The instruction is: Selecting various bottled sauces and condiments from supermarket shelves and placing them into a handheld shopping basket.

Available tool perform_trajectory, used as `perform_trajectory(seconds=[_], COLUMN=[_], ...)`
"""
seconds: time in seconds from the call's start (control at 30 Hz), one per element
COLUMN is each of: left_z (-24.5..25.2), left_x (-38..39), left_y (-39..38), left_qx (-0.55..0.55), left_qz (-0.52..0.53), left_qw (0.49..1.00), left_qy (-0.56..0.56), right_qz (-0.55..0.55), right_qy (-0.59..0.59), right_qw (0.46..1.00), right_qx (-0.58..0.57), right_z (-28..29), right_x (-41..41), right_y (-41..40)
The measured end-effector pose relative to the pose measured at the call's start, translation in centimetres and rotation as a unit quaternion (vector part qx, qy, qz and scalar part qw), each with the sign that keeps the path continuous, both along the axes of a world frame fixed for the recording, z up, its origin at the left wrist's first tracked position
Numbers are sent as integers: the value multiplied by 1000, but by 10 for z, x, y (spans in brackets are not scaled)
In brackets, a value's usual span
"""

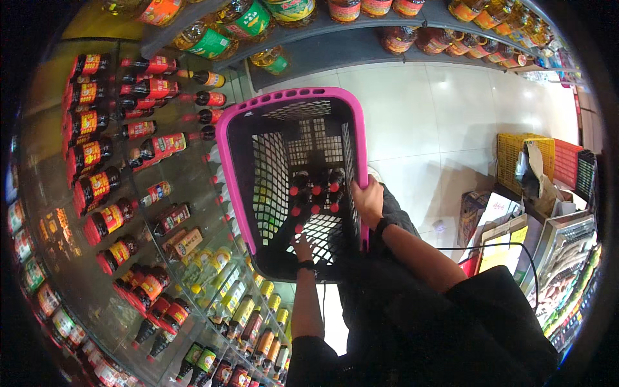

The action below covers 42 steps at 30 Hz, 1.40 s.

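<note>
A deep black plastic shopping basket (pixel 240 213) with a pink rim stands before me, its mesh walls showing the shelves beyond. My right hand (pixel 368 199) is closed around the pink rim on the right side. Several dark bottles with red caps (pixel 316 189) stand grouped at the bottom. My left hand (pixel 303 248) reaches inside over the near part, its fingers right beside another red cap (pixel 299 228). Whether those fingers grip that bottle cannot be made out, since its body is lost in shadow.
Glass shelves on the left carry red-labelled sauce bottles (pixel 91 153) and yellow-labelled bottles (pixel 232 290). Oil jugs (pixel 208 41) line dark shelves at the back. On the right are a yellow crate (pixel 527 159), cardboard boxes (pixel 503 232) and a black cable (pixel 483 245) above the tiled floor (pixel 401 116).
</note>
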<state>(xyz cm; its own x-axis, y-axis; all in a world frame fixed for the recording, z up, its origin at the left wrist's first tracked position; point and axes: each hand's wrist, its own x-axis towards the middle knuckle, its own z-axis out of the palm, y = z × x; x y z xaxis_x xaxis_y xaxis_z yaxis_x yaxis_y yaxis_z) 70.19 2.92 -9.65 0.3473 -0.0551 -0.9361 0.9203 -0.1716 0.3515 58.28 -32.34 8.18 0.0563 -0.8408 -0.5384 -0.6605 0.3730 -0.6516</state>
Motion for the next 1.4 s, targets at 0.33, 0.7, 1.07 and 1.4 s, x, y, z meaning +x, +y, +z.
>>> perform_trajectory(seconds=[0.33, 0.7, 1.07, 1.4], left_z=[-27, -28, -54, -74], left_x=[13, 12, -18, -27], left_y=[-11, 14, -11, -29], left_qx=[20, -156, -89, -79], left_qz=[-67, 33, 9, 68], left_qw=[998, 987, 991, 994], left_qy=[-9, 18, -101, -22], right_qz=[11, 20, 13, 1], right_qy=[-4, -15, -35, 7], right_qw=[999, 1000, 998, 1000], right_qx=[34, 8, 58, 13], right_z=[7, -2, 6, -5], right_x=[-6, -1, 2, -12], right_y=[-8, -1, 0, -6])
